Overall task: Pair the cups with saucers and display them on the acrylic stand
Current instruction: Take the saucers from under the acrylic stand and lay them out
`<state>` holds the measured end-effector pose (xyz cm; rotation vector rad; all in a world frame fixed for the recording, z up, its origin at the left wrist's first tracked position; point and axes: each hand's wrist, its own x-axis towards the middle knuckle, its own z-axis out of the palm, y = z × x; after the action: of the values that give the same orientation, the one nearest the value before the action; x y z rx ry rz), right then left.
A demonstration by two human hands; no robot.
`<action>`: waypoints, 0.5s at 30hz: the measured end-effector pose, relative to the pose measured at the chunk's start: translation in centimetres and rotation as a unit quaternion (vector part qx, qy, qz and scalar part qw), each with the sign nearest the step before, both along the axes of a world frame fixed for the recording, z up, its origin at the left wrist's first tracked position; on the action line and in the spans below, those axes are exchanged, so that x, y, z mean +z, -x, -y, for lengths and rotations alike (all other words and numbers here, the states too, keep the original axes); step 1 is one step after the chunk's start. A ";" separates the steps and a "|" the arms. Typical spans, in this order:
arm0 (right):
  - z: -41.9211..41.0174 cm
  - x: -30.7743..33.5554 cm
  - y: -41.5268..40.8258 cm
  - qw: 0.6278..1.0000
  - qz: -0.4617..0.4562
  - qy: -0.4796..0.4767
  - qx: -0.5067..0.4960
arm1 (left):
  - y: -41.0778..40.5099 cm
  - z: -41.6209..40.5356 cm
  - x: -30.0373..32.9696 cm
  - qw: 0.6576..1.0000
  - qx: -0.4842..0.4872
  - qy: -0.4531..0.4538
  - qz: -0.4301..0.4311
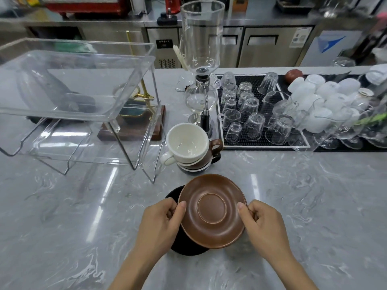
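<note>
I hold the brown saucer (212, 210) in both hands, near me at the middle of the grey marble counter (314, 206); my left hand (159, 225) pinches its left rim, thumb on top and the other fingers curled underneath; my right hand (266, 225) pinches its right rim the same way, thumb laid on the upper face; the saucer is tilted, its far edge raised, and it partly covers a black saucer (184, 243) that lies on the counter beneath it. Just beyond, three cups stand nested in one stack; the white cup (186, 143) sits on top with its handle turned to the near left; the brown cup (213, 149) is under it with its handle to the right; a dark cup (194, 169) at the bottom shows only its rim. To the far left stands the acrylic stand (73, 95), two clear tiers, touching none of the cups; behind it I see a wooden base (129, 132) with brass parts. Far of the cup stack rises a glass siphon brewer (201, 65); to its right a black mat (261, 114) carries upturned glasses (251, 114), and further right sit white cups (320, 97).
</note>
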<state>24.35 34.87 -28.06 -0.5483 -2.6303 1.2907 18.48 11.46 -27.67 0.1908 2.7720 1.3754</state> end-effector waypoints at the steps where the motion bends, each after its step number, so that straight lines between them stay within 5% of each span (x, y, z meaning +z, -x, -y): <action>1: -0.6 0.2 -0.1 1.000 -0.004 -0.003 -0.008 | 0.2 -0.7 0.0 1.000 -0.009 -0.001 -0.004; 15: -8.9 0.4 -0.7 0.995 -0.018 -0.048 -0.089 | 3.5 -10.3 1.0 0.990 -0.112 0.059 -0.056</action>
<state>25.02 43.75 -27.67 -0.7178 -2.5331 1.1046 14.99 21.80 -26.71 0.5731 2.8031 1.1783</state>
